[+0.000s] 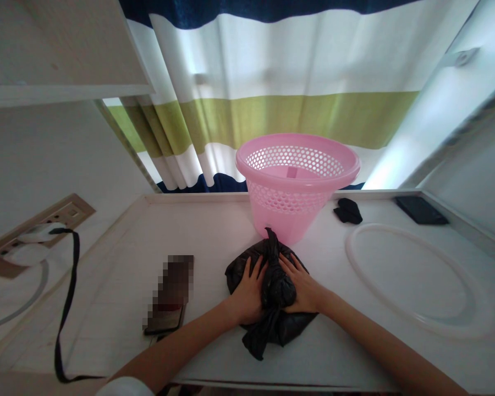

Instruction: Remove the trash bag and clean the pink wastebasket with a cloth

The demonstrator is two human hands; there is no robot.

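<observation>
A black plastic garbage bag [280,289], its top tied in a knot, lies on the white desk [206,231] close in front of me. My left hand [249,290] rests on the bag's left side, its fingers stretched out and a little apart. On the other side my right hand [300,286] lies flat against the bag with fingers spread, the knot between the two hands. Just behind the bag stands a pink perforated plastic basket [272,212], upright. From this angle I see only part of its inside.
A pale ring [357,261] lies at the right, with a small folded black piece [348,210] and a flat black object [421,210] beyond it. A partly blurred phone [165,322] is at the left. A black cord [68,308] hangs from a wall socket [72,212]. Striped curtains [280,60] hang behind.
</observation>
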